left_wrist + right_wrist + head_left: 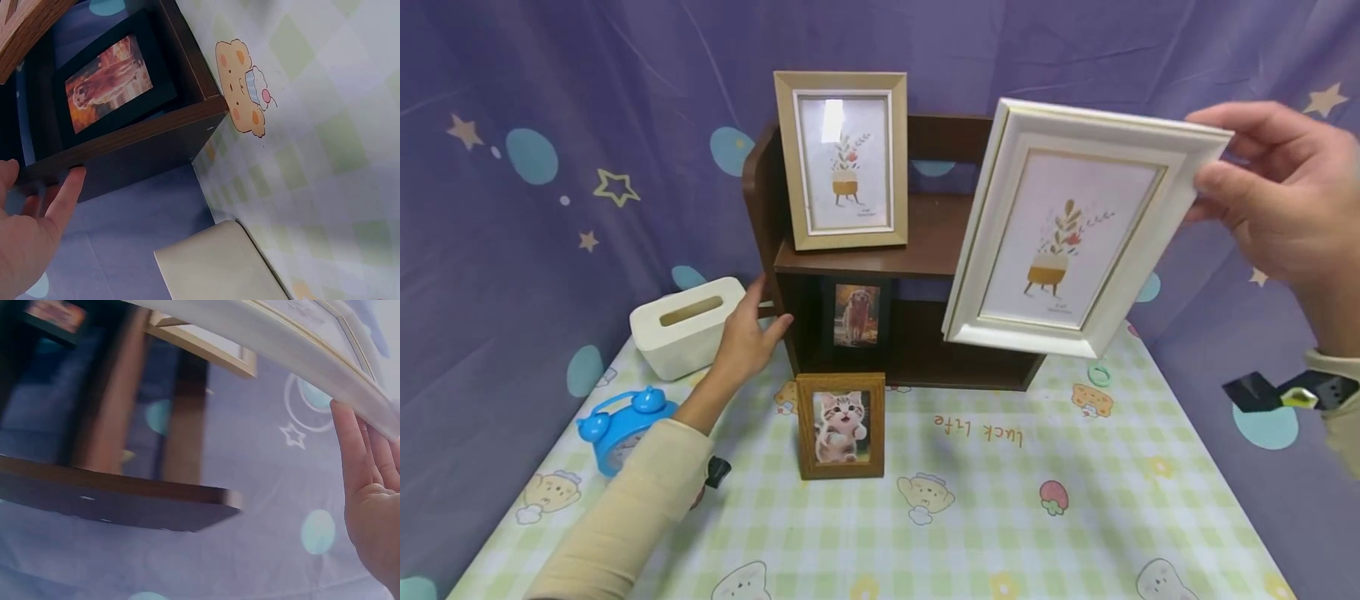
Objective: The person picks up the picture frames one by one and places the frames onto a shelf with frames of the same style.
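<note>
My right hand (1288,187) pinches the right edge of a white picture frame (967,242), thumb in front, holding it tilted in the air before the shelf's right side. The frame's plant picture faces me. In the right wrist view the fingers (353,447) touch the frame's border. My left hand (748,337) rests against the left side of a dark brown two-tier shelf (977,233), its fingers (65,200) fairly straight on the side panel. A light wood picture frame (900,167) stands on the upper tier, and a black picture frame (883,321) on the lower one.
A brown picture frame (841,472) with a kitten picture stands on the checkered tablecloth (985,542) before the shelf. To the left are a cream tissue box (688,354) and a blue alarm clock (617,425). A purple curtain (647,83) hangs behind.
</note>
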Motion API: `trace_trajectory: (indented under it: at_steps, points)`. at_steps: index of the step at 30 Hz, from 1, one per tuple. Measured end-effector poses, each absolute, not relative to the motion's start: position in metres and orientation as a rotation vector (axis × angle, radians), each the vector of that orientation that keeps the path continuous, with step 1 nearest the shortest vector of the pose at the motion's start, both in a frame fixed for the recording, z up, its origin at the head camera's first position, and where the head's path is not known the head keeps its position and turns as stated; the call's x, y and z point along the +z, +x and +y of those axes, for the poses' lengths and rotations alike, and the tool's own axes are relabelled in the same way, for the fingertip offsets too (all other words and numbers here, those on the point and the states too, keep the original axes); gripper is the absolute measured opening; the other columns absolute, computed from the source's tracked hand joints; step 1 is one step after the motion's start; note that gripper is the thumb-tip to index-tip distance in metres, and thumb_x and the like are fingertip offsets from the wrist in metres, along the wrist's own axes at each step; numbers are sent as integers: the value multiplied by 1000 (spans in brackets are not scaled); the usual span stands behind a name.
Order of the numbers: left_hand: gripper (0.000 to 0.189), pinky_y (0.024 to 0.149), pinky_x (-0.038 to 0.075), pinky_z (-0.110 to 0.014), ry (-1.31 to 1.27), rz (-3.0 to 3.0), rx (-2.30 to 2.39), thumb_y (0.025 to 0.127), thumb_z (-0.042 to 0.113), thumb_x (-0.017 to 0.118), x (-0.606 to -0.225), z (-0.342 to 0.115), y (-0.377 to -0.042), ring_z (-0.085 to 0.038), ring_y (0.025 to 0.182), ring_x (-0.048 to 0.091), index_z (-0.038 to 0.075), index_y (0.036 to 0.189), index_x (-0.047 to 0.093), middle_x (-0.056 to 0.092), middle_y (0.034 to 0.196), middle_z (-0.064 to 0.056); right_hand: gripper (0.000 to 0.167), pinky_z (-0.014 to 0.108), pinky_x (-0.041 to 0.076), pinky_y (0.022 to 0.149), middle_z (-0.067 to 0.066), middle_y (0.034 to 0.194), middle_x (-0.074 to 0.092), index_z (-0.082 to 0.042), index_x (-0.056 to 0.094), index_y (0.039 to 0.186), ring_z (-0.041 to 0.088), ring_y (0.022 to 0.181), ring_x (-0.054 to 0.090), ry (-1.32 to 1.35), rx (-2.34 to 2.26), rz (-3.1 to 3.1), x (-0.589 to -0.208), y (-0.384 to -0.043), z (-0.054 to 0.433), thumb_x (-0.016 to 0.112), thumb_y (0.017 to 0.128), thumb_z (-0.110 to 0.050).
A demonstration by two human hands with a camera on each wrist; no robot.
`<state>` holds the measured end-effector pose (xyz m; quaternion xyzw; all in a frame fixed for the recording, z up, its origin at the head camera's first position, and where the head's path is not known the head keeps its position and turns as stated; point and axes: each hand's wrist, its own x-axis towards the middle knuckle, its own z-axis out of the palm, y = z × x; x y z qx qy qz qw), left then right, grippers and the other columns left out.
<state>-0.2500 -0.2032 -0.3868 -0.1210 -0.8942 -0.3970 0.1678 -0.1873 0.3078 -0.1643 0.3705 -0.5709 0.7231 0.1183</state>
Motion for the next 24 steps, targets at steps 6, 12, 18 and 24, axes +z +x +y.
trace_trajectory:
  at_steps: [6,12,18,24]
  points:
    - [71,112,42,-59,-355,-2508,-1106,96,9,67,-385,-206,-251,-51,123,58,-3,157,30,53,141,-34,34,35,62,61,26,103,73,22,54,125,31,88,76,956,2119,-1643,-128,-225,301,52,91,25]
    - [72,112,43,-59,-367,-2509,-1101,96,9,68,-384,-205,-254,-49,126,57,0,157,30,54,141,-32,34,34,62,61,19,101,73,14,60,125,28,82,77,761,2175,-1762,-121,-261,305,60,91,18]
    - [72,113,42,-58,-348,-2527,-1107,96,10,68,-384,-204,-253,-48,128,56,0,157,32,54,141,-31,35,31,62,61,11,103,72,2,66,124,21,79,78,547,2128,-1934,-125,-283,303,71,89,7]
    - [70,110,45,-58,-359,-2531,-1138,96,8,68,-387,-204,-251,-49,119,62,2,156,33,56,139,-30,35,27,62,59,5,103,71,-6,66,124,16,77,76,417,2069,-2064,-133,-301,286,73,90,0]
